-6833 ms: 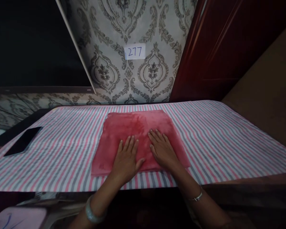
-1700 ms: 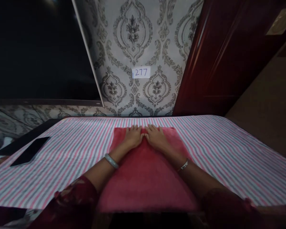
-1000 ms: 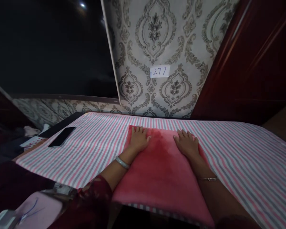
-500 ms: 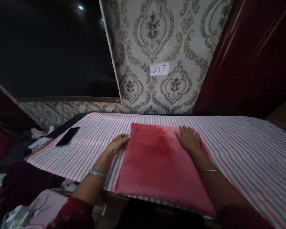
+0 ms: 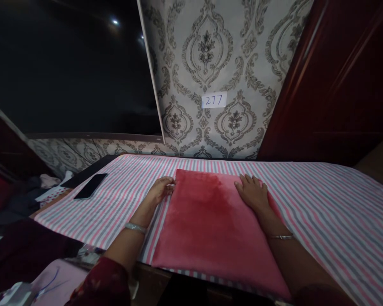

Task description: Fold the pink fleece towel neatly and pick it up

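Observation:
A folded red towel lies flat on a table covered with a pink, grey and white striped cloth. My left hand rests at the towel's far left corner, fingers curled against its edge. Whether it pinches the cloth I cannot tell. My right hand lies flat, fingers apart, on the towel's far right part. Both wrists wear bangles.
A black phone lies at the table's left end. A paper label reading 277 is stuck on the patterned wall behind. A dark screen hangs at upper left, a dark red door stands right. Clothes and a pink item lie lower left.
My hands moved apart along the towel's far edge. My left hand slid off the towel's top to its left corner edge. My right hand stayed flat on the right part.

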Action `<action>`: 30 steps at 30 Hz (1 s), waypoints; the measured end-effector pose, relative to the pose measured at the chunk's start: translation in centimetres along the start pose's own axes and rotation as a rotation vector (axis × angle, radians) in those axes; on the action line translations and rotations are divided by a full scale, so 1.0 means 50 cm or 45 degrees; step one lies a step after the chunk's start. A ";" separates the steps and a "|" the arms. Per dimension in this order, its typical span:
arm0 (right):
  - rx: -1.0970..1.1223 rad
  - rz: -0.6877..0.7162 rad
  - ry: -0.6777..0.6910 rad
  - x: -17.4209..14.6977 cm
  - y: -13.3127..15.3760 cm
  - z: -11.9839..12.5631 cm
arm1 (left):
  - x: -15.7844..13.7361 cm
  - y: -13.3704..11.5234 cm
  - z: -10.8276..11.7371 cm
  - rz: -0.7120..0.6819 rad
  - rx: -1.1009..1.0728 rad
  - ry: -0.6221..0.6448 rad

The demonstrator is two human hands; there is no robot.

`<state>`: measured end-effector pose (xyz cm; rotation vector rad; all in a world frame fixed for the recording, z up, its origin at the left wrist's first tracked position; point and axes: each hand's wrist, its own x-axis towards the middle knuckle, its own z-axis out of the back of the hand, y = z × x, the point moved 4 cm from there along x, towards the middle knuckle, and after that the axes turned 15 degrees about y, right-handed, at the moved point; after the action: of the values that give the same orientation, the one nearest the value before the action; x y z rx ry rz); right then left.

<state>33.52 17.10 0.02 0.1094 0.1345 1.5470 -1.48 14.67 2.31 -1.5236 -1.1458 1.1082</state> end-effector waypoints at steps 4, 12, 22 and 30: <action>-0.009 -0.006 0.006 0.000 0.002 0.000 | 0.019 0.019 0.004 0.100 -0.034 0.035; -0.035 -0.029 0.047 -0.002 0.006 0.007 | 0.077 0.001 0.005 -0.020 -0.131 0.049; -0.004 -0.037 0.044 0.003 0.003 0.000 | 0.066 -0.011 -0.022 -0.051 -0.162 0.288; -0.026 -0.036 0.043 0.003 0.001 -0.002 | 0.055 -0.012 -0.037 -0.053 -0.005 0.357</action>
<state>33.44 17.26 -0.06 0.0649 0.1467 1.5223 0.69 17.21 2.86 -1.5930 -0.9821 0.8336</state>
